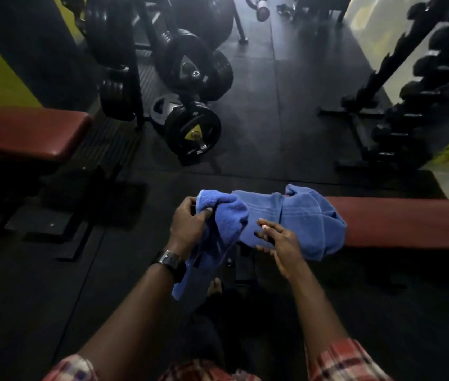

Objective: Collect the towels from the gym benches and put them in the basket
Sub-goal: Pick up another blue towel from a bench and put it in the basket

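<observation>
A blue towel (292, 218) lies crumpled over the left end of a dark red bench (399, 224) in front of me. My left hand (189, 224), with a watch on its wrist, grips the towel's left corner, and part of the cloth hangs down below that wrist. My right hand (278, 239) hovers over the towel's near edge with fingers spread, holding nothing. No basket is in view.
A second dark red bench (28, 133) stands at the left with no towel on it. Black weight plates on a rack (193, 127) sit ahead. A dumbbell rack (399, 105) stands at the right. Black rubber floor (273, 133) lies between them.
</observation>
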